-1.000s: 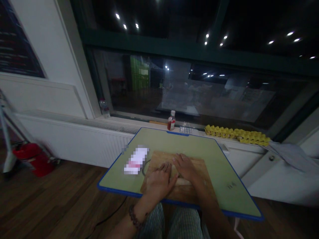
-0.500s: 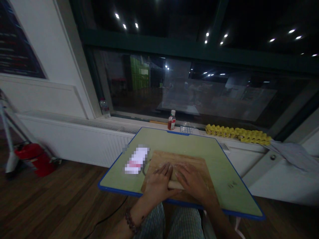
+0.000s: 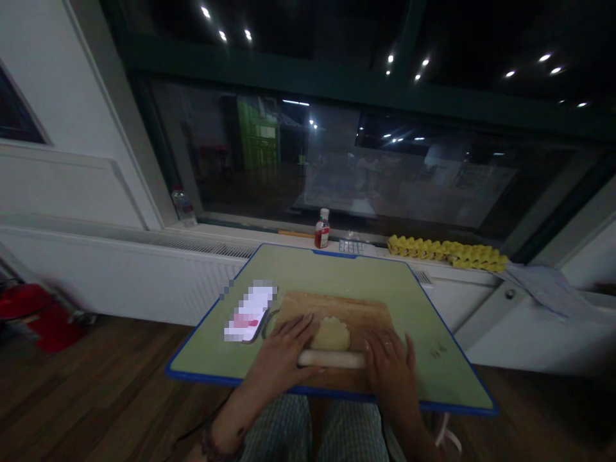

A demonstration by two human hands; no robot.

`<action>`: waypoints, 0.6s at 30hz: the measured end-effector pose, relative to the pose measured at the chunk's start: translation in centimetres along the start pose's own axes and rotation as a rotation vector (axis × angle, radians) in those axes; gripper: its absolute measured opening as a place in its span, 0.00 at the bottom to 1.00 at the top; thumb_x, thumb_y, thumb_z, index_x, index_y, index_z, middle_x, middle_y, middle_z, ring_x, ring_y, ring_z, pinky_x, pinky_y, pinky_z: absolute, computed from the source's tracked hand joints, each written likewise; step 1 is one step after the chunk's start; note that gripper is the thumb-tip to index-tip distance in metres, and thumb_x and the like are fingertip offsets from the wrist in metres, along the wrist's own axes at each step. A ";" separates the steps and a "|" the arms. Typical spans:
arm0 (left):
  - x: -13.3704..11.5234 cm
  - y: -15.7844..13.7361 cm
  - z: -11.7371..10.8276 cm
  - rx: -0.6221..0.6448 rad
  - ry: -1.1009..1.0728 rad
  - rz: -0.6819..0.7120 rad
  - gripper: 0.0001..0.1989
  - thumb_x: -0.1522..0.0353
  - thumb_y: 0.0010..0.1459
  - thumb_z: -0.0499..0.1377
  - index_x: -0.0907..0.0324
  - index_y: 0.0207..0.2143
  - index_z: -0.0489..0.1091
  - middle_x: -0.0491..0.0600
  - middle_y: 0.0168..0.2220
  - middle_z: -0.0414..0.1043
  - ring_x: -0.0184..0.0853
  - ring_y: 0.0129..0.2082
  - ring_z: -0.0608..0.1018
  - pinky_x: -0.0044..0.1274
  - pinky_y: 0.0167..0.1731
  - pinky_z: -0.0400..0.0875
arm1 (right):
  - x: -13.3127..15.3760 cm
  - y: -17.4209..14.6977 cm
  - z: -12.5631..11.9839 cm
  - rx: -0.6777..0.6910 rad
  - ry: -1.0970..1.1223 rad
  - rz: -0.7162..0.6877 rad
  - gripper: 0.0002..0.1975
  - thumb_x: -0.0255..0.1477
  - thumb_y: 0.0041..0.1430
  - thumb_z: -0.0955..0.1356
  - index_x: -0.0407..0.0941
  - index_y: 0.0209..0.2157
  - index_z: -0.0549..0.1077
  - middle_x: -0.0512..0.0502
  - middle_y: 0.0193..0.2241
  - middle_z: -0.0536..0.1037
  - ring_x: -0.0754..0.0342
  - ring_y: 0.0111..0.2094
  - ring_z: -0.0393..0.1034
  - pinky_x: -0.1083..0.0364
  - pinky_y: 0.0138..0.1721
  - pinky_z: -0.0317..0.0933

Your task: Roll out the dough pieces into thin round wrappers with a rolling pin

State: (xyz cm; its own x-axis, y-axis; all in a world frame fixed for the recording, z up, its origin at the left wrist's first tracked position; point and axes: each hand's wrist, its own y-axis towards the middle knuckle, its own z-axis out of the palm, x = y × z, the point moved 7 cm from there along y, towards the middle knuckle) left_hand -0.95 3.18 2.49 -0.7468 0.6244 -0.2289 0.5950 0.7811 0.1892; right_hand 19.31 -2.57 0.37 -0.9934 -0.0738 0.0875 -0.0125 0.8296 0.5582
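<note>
A pale rolling pin (image 3: 332,359) lies crosswise on a wooden board (image 3: 356,308) close to its near edge. Just beyond the pin is a flattened piece of yellowish dough (image 3: 333,335). Over the pin's left end rests my left hand (image 3: 283,350), its fingers stretched forward by the dough's left edge and its thumb on the near side of the pin. My right hand (image 3: 389,359) covers the pin's right end, palm down with fingers spread on the board. Both hands are open, and they hide the pin's ends.
The board sits on a green folding table (image 3: 298,266) with a blue rim. A phone (image 3: 250,314), partly blurred out, lies left of the board. On the windowsill stand a small bottle (image 3: 322,229), a yellow egg carton (image 3: 445,252) and a clear bottle (image 3: 184,206).
My hands have moved apart toward the two ends of the rolling pin, uncovering the dough and the pin's middle. The view has shifted to the right.
</note>
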 end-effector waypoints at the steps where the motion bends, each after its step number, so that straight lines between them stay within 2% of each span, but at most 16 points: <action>1: 0.5 -0.2 -0.2 -0.007 -0.004 -0.005 0.41 0.52 0.52 0.66 0.54 0.64 0.60 0.53 0.66 0.59 0.46 0.64 0.65 0.40 0.62 0.59 | 0.1 -0.5 0.0 -0.023 -0.016 0.028 0.20 0.29 0.68 0.55 0.50 0.52 0.73 0.42 0.51 0.77 0.41 0.57 0.64 0.32 0.63 0.41; 3: 1.4 -0.7 -0.4 -0.026 -0.009 -0.027 0.40 0.51 0.51 0.66 0.55 0.63 0.62 0.53 0.64 0.62 0.46 0.62 0.67 0.40 0.61 0.61 | 0.6 -1.2 0.3 -0.026 -0.004 0.044 0.21 0.28 0.68 0.54 0.51 0.54 0.71 0.42 0.52 0.76 0.41 0.57 0.64 0.32 0.63 0.42; 7: 1.6 -1.0 -0.5 -0.070 -0.036 -0.029 0.33 0.51 0.53 0.66 0.55 0.57 0.69 0.52 0.61 0.67 0.46 0.59 0.70 0.38 0.59 0.64 | 1.8 -1.7 0.9 0.044 0.078 0.021 0.22 0.30 0.68 0.55 0.51 0.59 0.66 0.45 0.55 0.73 0.44 0.58 0.64 0.40 0.61 0.53; 13: 1.1 -0.3 -1.0 -0.100 -0.042 -0.001 0.27 0.52 0.55 0.65 0.54 0.54 0.72 0.50 0.61 0.68 0.45 0.59 0.70 0.39 0.58 0.64 | 1.3 -0.7 0.5 0.073 0.074 -0.048 0.24 0.31 0.68 0.56 0.52 0.63 0.61 0.47 0.60 0.69 0.45 0.63 0.57 0.38 0.65 0.47; 18: 1.5 0.9 -1.5 -0.170 -0.037 0.007 0.21 0.57 0.62 0.59 0.53 0.55 0.71 0.49 0.59 0.70 0.43 0.58 0.71 0.38 0.59 0.63 | 0.9 0.8 0.8 0.112 0.068 -0.026 0.21 0.30 0.68 0.57 0.52 0.59 0.68 0.48 0.59 0.70 0.45 0.63 0.57 0.39 0.66 0.46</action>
State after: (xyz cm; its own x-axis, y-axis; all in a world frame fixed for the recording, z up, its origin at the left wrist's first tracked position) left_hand -1.99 4.87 3.75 -0.7295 0.6319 -0.2618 0.5388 0.7667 0.3491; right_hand 18.33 -1.57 0.23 -0.9825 -0.1309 0.1321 -0.0550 0.8832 0.4658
